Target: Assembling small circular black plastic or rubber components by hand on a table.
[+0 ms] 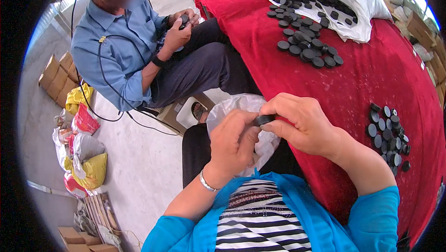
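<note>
- Head view, centre: left hand [232, 143] and right hand [302, 123] pinch a black disc [264, 120] over a white bag [232, 107].
- Right: a disc cluster [387, 134] lies on the red-clothed desk [334, 95].
- Upper right: more discs [309, 54] spill from an open sack [378, 2].

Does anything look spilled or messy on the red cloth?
Yes, a bit: black discs lie scattered outside the open mouth of the white sack, some overlapping, as if tipped out. I can't tell whether that was an accident.
</note>
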The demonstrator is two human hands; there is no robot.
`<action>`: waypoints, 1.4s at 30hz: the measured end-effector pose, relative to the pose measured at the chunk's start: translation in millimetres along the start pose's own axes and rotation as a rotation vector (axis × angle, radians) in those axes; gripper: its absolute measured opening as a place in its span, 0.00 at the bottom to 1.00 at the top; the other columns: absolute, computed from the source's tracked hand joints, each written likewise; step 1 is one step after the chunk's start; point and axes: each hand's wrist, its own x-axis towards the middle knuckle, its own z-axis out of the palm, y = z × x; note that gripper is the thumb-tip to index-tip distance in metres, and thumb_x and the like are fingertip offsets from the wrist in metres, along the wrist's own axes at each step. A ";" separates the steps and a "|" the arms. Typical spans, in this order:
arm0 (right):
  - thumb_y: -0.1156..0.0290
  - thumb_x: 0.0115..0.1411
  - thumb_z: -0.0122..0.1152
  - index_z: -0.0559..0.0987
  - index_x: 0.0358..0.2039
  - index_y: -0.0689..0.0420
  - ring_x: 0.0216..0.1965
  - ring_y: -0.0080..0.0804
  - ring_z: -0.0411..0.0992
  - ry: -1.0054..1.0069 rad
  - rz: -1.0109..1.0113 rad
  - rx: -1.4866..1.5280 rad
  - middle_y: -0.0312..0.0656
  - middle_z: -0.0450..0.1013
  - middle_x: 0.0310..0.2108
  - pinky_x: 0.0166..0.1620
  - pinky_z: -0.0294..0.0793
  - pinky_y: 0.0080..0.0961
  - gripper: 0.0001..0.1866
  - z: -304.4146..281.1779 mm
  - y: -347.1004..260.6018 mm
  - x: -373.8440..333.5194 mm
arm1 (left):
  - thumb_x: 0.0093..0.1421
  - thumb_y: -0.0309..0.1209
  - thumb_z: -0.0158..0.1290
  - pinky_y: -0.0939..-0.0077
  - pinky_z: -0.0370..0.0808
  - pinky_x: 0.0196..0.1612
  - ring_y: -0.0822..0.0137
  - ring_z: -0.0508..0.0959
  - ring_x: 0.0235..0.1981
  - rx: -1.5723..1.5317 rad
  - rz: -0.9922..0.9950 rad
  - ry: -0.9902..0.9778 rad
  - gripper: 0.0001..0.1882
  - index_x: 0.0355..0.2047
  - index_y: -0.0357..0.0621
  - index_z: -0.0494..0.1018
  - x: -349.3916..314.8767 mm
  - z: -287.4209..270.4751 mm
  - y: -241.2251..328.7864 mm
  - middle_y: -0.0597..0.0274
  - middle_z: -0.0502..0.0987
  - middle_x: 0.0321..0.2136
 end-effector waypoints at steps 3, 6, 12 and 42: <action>0.71 0.55 0.59 0.73 0.36 0.60 0.35 0.52 0.72 -0.020 0.056 0.041 0.50 0.72 0.32 0.36 0.72 0.39 0.10 -0.7 -7.5 0.6 | 0.58 0.19 0.47 0.82 0.70 0.21 0.72 0.77 0.19 -0.002 0.035 -0.009 0.06 0.36 0.33 0.71 -1.0 -0.4 -0.1 0.58 0.73 0.24; 0.71 0.55 0.59 0.73 0.35 0.60 0.34 0.52 0.72 0.001 0.082 0.035 0.50 0.72 0.31 0.35 0.71 0.39 0.09 0.2 -12.8 -0.2 | 0.60 0.20 0.46 0.83 0.71 0.20 0.74 0.78 0.19 -0.038 0.010 -0.008 0.05 0.35 0.33 0.71 -2.1 -0.6 2.2 0.59 0.73 0.24; 0.73 0.53 0.59 0.75 0.35 0.58 0.33 0.50 0.73 -0.008 0.280 0.196 0.50 0.71 0.31 0.35 0.71 0.36 0.08 10.3 -0.9 -2.6 | 0.63 0.23 0.46 0.84 0.70 0.20 0.75 0.76 0.19 -0.127 -0.138 -0.032 0.05 0.36 0.34 0.71 -4.9 7.3 -7.4 0.62 0.74 0.22; 0.79 0.52 0.61 0.75 0.47 0.59 0.36 0.31 0.75 0.024 0.227 0.366 0.45 0.72 0.39 0.37 0.75 0.25 0.20 11.0 -1.9 -3.8 | 0.62 0.32 0.49 0.81 0.71 0.26 0.71 0.74 0.26 -1.244 -0.602 0.087 0.16 0.48 0.37 0.67 -6.9 3.6 -18.0 0.60 0.74 0.29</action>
